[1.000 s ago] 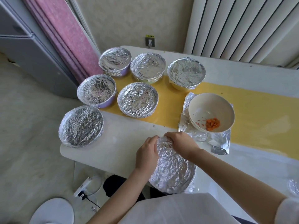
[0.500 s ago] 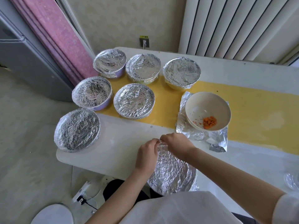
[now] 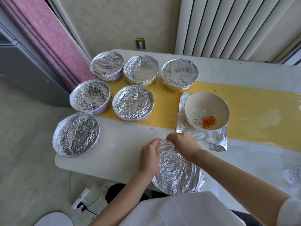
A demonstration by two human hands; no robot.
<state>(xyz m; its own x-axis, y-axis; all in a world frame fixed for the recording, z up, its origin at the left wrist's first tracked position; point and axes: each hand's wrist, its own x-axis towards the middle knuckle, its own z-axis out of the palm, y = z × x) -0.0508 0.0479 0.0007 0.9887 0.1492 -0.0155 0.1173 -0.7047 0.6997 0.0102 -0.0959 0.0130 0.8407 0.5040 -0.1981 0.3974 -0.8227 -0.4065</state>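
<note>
A white top with a white sleeve is worn; the left hand and right hand are bare.

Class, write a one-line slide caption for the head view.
Left hand and right hand pinch the far rim of a foil-wrapped dish, near six covered dishes and an open bowl.

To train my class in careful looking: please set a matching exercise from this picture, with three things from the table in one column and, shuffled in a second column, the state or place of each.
Column 1
1. beige bowl
2. loose foil sheet
3. foil-covered dish nearest the person

Column 2
a. pinched at its far rim by the left hand and the right hand
b. uncovered, with orange food pieces inside
c. lying spread out under a bowl

Right pairs: 1-b, 2-c, 3-a.
</note>
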